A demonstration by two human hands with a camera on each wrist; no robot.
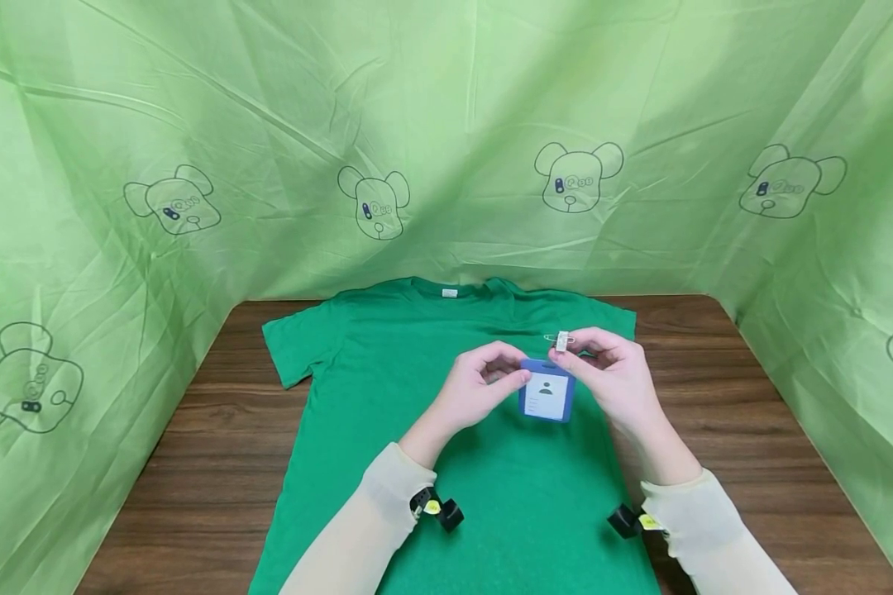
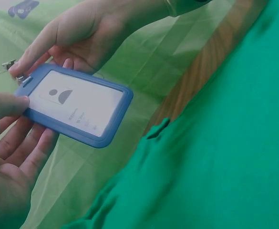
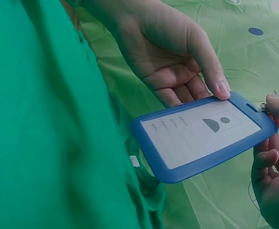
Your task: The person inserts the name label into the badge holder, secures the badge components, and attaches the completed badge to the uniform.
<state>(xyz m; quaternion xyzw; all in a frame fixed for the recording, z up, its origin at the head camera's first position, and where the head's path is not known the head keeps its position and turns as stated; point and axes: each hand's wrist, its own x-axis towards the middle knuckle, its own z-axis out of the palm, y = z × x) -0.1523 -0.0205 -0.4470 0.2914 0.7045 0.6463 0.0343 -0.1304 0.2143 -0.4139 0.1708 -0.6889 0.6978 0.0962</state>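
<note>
The blue badge holder (image 1: 546, 397) — judged light, stiff and smooth-edged — is held above the green T-shirt (image 1: 387, 372), pinched at its top edge by the left hand (image 1: 472, 392) while its small metal clip (image 1: 561, 340) is pinched by the right hand (image 1: 618, 372) — the frame edges seem the safest hold.

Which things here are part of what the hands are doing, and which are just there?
In use:
- blue badge holder, held by left hand and right hand
- metal clip at its top, pinched by the right hand
- green T-shirt spread flat beneath the hands

Just there:
- wooden table
- green backdrop sheet with bear prints
</note>
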